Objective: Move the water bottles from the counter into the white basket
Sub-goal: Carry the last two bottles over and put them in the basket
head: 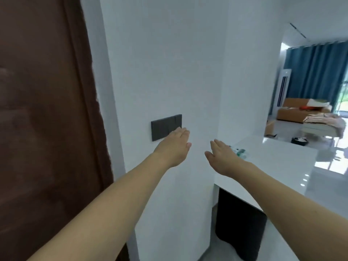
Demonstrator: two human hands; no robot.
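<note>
A white wall [169, 63] fills the middle of the view, with a dark brown door [43, 110] taking the whole left side, its edges cut off by the frame. To the right a glossy white counter [278, 159] runs back toward a bright room, where blue curtains [316, 72], an orange sofa [293, 113] and a bed with rumpled bedding [323, 123] are visible but soft and distorted. Under the counter sits a dark opening [239, 223] whose contents cannot be made out.

Both bare forearms reach forward from the bottom corners. The left hand [175, 147] is held flat, fingers extended and close together, holding nothing; its fingertips overlap the lower right corner of a dark switch panel [165, 127] on the wall, though contact cannot be judged. The right hand [224, 157] is likewise flat with the thumb spread out, and empty.

The water bottles [240, 151] lie on the counter just behind the right hand, which hides most of them; only blurred clear plastic and green bits show, and their number cannot be told.
</note>
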